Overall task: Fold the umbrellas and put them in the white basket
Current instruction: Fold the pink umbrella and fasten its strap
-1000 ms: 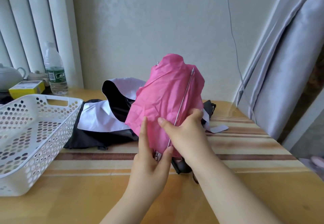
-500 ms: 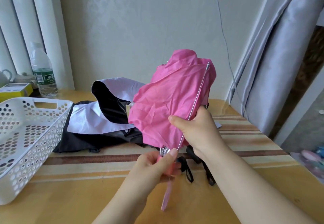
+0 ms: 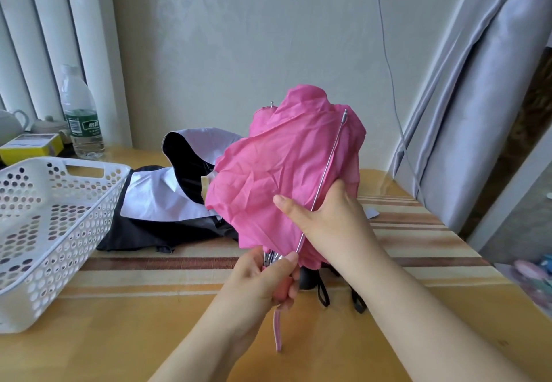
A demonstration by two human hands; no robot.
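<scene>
Standing by the wall — bottle (image 3: pixel 78 112), green label, print unreadable.

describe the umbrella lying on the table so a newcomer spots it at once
On the wooden table, look just right of the white basket, behind the hands. The black umbrella lies flat there, half open. Unlike the pink umbrella held in front of it, it is black with a white lining and nobody holds it.

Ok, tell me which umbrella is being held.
The pink umbrella, gripped by both hands; the black-and-white umbrella lies untouched on the table behind it.
</scene>
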